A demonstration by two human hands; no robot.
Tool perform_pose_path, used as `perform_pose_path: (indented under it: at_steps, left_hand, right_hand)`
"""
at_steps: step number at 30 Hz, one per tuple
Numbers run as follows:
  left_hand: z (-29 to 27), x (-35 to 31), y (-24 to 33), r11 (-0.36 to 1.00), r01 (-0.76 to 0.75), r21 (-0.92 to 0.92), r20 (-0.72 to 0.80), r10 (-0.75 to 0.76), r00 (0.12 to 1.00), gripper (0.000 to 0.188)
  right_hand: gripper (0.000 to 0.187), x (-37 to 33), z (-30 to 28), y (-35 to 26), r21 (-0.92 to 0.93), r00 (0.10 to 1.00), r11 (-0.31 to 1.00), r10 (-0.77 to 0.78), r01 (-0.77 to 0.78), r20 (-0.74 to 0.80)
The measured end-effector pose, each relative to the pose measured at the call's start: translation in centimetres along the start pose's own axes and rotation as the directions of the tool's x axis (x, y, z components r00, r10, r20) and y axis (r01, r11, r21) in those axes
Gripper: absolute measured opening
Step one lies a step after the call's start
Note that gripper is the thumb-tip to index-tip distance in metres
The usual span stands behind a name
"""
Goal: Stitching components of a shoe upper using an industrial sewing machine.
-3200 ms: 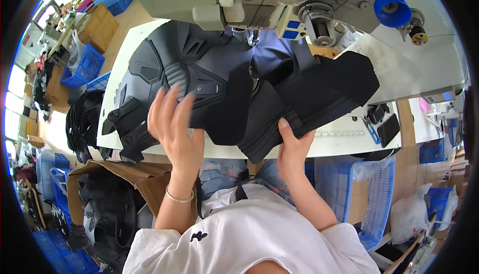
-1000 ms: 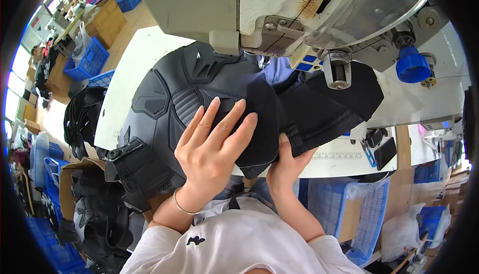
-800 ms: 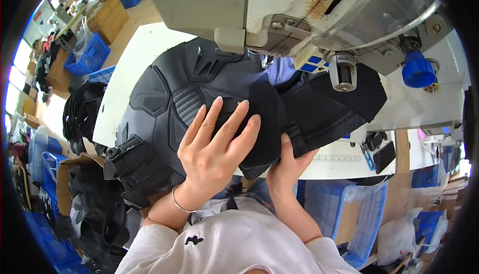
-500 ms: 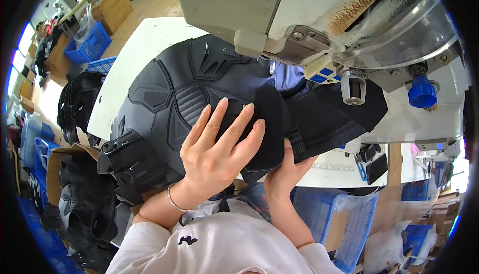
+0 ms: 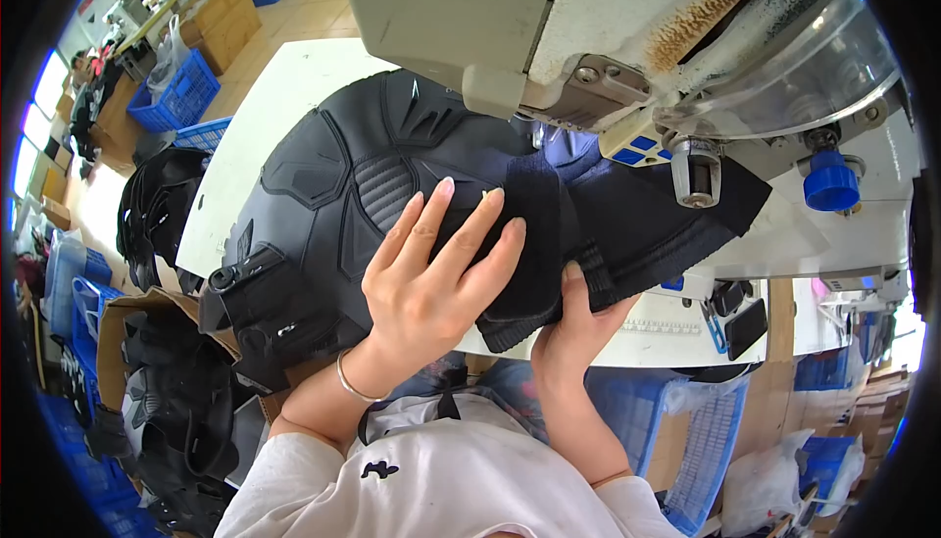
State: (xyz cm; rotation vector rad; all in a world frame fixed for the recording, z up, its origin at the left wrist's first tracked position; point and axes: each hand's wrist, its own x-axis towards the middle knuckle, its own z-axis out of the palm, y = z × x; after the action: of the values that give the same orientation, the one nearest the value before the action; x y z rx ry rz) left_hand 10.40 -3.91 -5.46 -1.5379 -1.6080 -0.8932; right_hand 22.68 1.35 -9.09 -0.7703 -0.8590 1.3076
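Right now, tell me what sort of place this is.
Probably a sewing workshop: a large sewing machine hangs over a black padded piece on a white table, and a cardboard box holds more black pieces.

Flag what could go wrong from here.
1. Fingers: the left hand lies spread on the black padded piece, near the sewing machine; a sudden feed might draw it closer.
2. Snagging: the strap end juts past the table beside a cardboard box and could catch.
3. Slipping: the right hand grips just the near edge; overlapping layers may shift.
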Motion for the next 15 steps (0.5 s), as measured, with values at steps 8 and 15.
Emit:
perform_pose_path:
  at_steps: [8, 15]
  left_hand:
    - [-0.4, 1.1, -0.3, 0.998, -0.07, -0.008, -0.001, 0.07, 0.998, 0.026]
    - [-1.9, 3.5, -3.1, 0.498, 0.729, -0.47, 0.466, -0.561, 0.684, 0.02]
  right_hand:
    - [0.064, 0.2, -0.1, 0.5, -0.042, 1.0, 0.999, -0.018, 0.017, -0.025]
    - [0.073, -1.1, 0.4, 2.9, -0.125, 0.985, 0.985, -0.131, 0.117, -0.111]
